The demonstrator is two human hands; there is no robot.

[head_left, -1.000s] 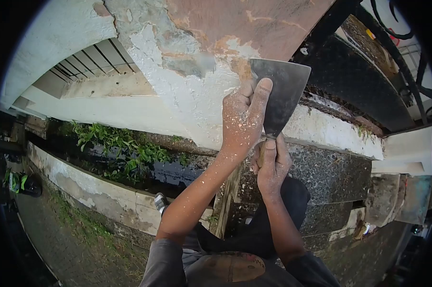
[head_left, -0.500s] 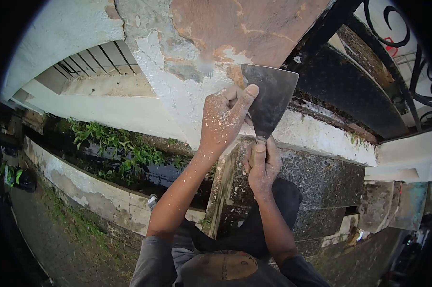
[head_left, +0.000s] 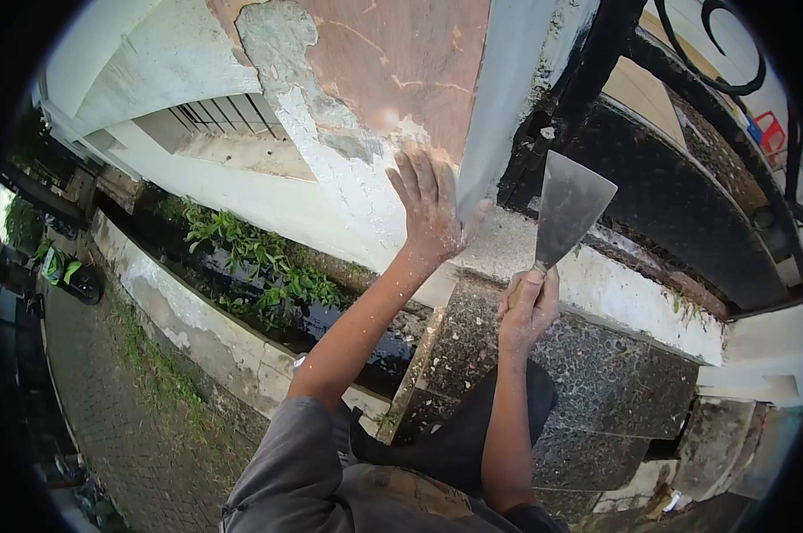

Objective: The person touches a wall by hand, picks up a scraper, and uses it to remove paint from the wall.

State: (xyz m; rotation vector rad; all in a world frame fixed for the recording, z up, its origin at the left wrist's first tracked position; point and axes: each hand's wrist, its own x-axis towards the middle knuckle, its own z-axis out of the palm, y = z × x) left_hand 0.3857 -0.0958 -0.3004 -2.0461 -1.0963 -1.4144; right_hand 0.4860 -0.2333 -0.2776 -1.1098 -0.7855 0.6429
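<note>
My left hand (head_left: 433,209) is dusted with white flecks and lies against the wall pillar (head_left: 401,53), fingers spread over the lower part of its peeled surface. Nothing is held in it. Bare pinkish patches, grey plaster and flaking white paint show on the pillar. My right hand (head_left: 529,311) grips the handle of a wide metal scraper (head_left: 572,209), its blade pointing up, to the right of the pillar and in front of the black gate. The blade is apart from the wall.
A black metal gate (head_left: 659,178) with scrollwork stands at the right. Green plants (head_left: 259,258) grow in a water-filled ditch at the left, beside a low concrete wall (head_left: 188,320). A green motorcycle (head_left: 64,271) is at the far left. Rough paving (head_left: 597,373) lies below the ledge.
My left hand has let go of the scraper blade and now lies spread on the wall. My right hand has moved the scraper to the right, and the view has shifted.
</note>
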